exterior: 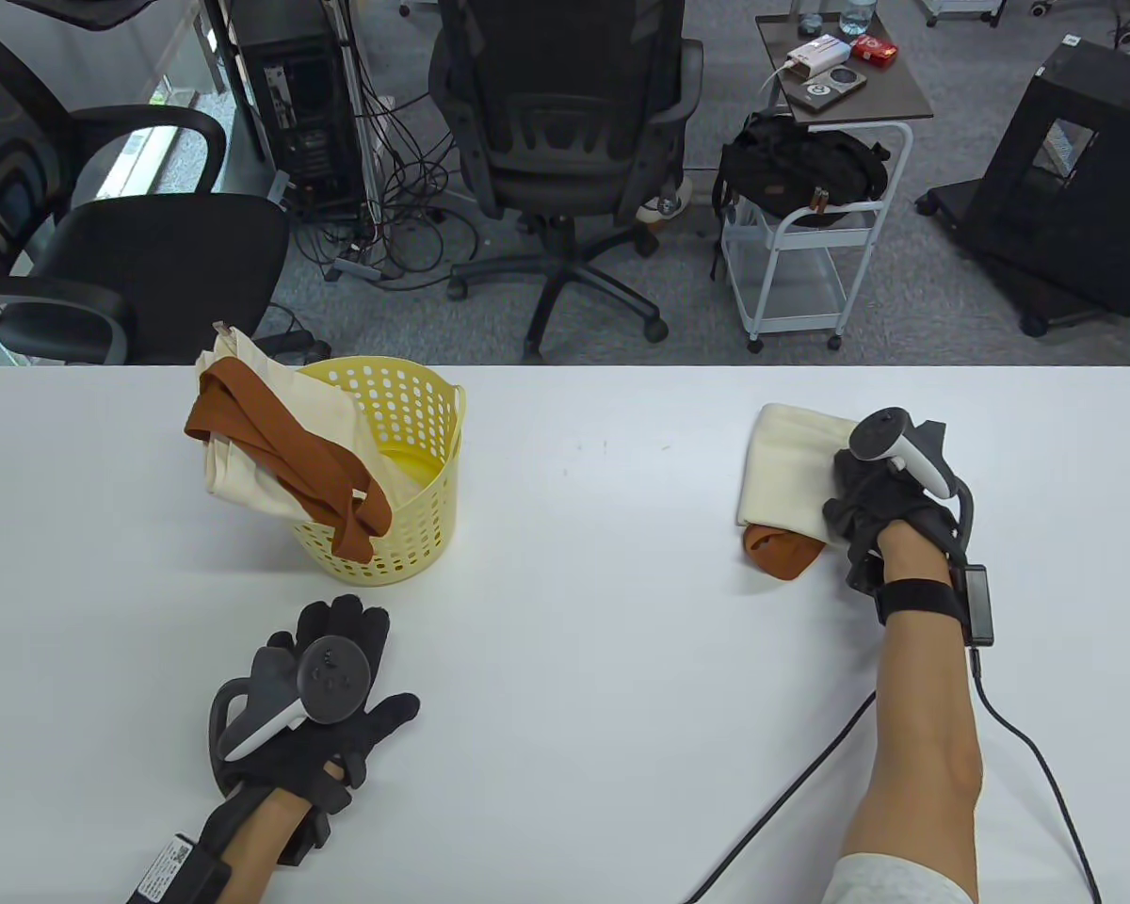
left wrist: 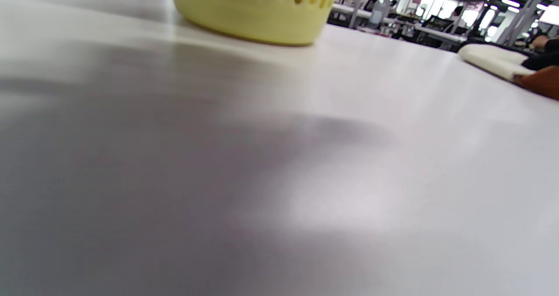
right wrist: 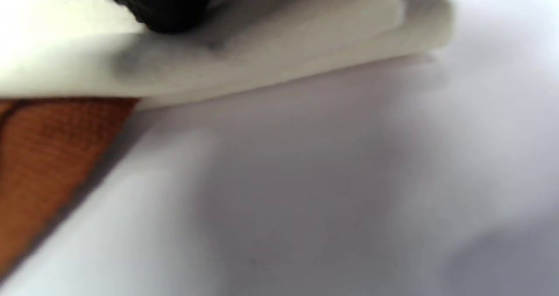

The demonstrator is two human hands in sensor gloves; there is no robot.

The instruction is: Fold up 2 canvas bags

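Step in hand: the first bag looks finished; the right hand (exterior: 880, 499) presses down on the folded canvas bag (exterior: 791, 461) on the right side of the counter (exterior: 584, 527)
Folded bag: a compact cream packet lying flat, with a bit of brown strap (exterior: 780, 550) sticking out at its near edge
Right hand state: fingers curled down onto the near right corner of the packet; the right wrist view shows one gloved fingertip (right wrist: 161, 3) resting on the cloth, so it presses, not pinches
Second bag: the unfolded canvas bag (exterior: 273, 443) sits bunched in the yellow basket (exterior: 414, 471) on the left, its brown straps (exterior: 292, 461) draped over the near rim
Left hand state: the left hand (exterior: 325, 697) lies flat on the counter near the basket, fingers together, thumb out, holding nothing
Progress, as I judge: about halfway, one of two folded
Next move calls for: lifting the second bag out of the basket, spreading it flat on the counter, tucking the straps in before folding
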